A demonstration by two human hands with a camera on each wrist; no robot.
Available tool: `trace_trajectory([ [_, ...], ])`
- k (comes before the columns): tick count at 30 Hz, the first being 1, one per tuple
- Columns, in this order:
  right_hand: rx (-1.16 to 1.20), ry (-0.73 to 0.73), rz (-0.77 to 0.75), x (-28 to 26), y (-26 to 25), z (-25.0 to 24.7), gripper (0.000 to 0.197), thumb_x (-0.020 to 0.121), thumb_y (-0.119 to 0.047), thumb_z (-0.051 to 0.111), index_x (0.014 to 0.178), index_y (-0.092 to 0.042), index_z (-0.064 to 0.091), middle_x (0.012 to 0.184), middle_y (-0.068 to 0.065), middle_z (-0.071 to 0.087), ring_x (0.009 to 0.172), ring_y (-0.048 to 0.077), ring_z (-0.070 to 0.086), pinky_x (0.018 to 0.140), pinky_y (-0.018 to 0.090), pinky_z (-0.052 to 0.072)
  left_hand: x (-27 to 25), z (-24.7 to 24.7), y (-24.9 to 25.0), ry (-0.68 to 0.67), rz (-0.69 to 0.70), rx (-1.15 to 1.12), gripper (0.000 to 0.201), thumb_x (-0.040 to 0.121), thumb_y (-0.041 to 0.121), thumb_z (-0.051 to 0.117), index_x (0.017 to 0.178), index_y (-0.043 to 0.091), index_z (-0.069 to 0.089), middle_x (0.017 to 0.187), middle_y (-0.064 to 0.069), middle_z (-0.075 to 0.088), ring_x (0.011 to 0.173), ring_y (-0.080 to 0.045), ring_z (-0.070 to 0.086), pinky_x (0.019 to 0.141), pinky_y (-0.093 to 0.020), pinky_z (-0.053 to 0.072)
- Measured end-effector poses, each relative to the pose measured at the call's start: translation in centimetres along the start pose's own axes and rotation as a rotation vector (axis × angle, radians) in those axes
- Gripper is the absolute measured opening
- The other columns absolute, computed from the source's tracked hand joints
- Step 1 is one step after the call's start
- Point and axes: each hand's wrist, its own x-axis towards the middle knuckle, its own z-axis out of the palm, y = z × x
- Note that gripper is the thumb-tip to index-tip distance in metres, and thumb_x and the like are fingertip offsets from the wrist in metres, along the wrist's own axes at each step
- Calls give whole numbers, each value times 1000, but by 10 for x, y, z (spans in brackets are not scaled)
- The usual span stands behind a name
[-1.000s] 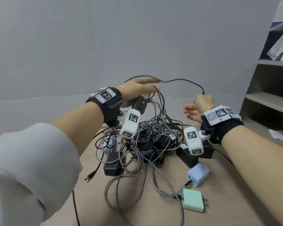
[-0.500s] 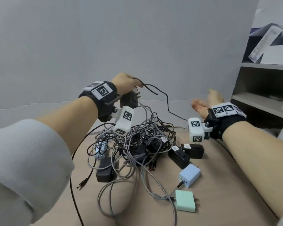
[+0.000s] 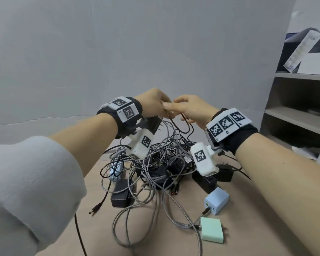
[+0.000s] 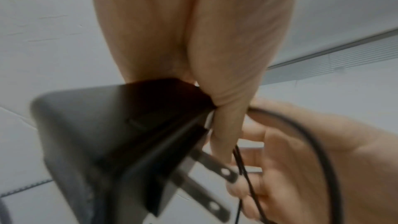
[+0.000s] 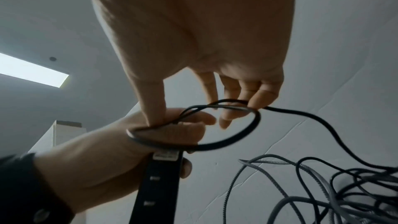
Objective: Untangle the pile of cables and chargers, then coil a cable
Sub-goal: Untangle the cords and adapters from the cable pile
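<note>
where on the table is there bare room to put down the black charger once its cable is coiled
Bare table shows right of the mint green charger and light blue charger, toward the right forearm. A smaller bare strip lies near-left, beside the black barrel plug. The middle is crowded: the cable pile covers it.

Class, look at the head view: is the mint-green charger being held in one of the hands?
No: the mint-green charger lies on the table, near the front, well apart from both hands raised above the cable pile.
</note>
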Motion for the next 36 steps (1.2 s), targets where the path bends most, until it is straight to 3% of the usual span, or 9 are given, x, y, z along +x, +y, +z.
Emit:
trace_trajectory([
  [5, -136, 61, -33, 5, 21, -6, 32, 76, -30, 87, 95, -8, 73, 89, 5, 70, 83, 16, 59, 80, 34, 49, -3, -6, -24, 20, 12, -179, 15, 81, 16, 79, 94, 21, 73, 69, 8, 51, 60, -10, 49, 68, -24, 43],
  [10, -269, 147, 41, 15, 42, -6, 19, 84, -34, 77, 77, -19, 68, 80, -3, 66, 92, 21, 62, 90, 35, 49, -6, -4, -37, 130, 37, -648, 4, 92, 11, 71, 89, 15, 70, 78, 3, 59, 68, -9, 51, 61, -17, 44],
  [13, -422, 180, 100, 15, 48, -6, 29, 81, -49, 67, 79, -20, 73, 97, 2, 71, 110, 28, 54, 93, 35, 34, -4, -4, -35, 294, -31, -836, 13, 96, 19, 66, 90, 9, 72, 68, 7, 58, 58, -9, 50, 50, -17, 44],
  [17, -609, 377, 241, 10, 45, -13, 18, 85, -38, 59, 93, -27, 70, 132, 14, 43, 126, 39, 31, 101, 43, 34, 0, -1, -32, 322, -79, -1002, 19, 100, 20, 62, 98, 5, 73, 77, -2, 54, 56, -12, 51, 49, -18, 45],
  [23, -399, 132, 229, 10, 22, -17, 122, 61, -54, 87, 157, -16, 21, 158, 15, 33, 145, 35, 33, 116, 50, 33, 3, 10, -23, 161, -128, -982, 41, 97, 32, 67, 122, 1, 58, 81, -7, 61, 52, -5, 59, 51, -21, 49],
  [27, -216, 164, -181, 7, 1, 3, 49, 83, -18, 72, 130, -26, 60, 130, 6, 63, 118, 21, 61, 104, 42, 48, 6, 21, -23, 50, -69, -924, 95, 78, 59, 77, 144, 1, 44, 133, -26, 55, 108, -15, 62, 59, -24, 52],
  [30, -192, 180, -360, 7, -2, 8, 19, 81, -22, 64, 95, -30, 73, 96, -1, 75, 96, 21, 70, 92, 44, 55, 4, 26, -23, 17, -41, -989, 90, 80, 55, 77, 145, 1, 43, 115, -18, 69, 101, -14, 70, 67, -25, 55],
  [33, -244, 160, -391, 7, 2, 7, 13, 90, -18, 70, 84, -29, 73, 89, -1, 76, 92, 18, 72, 88, 39, 56, -2, 29, -28, 7, -37, -951, 107, 67, 64, 82, 149, 10, 40, 140, -23, 55, 119, -23, 59, 78, -36, 56],
  [36, -272, 177, -417, 5, 2, 8, 26, 92, -15, 69, 74, -33, 67, 80, -8, 73, 84, 11, 69, 78, 24, 52, -10, 31, -29, -46, -25, -1001, 115, 57, 65, 88, 147, 9, 42, 125, -16, 62, 84, -14, 71, 68, -33, 56],
])
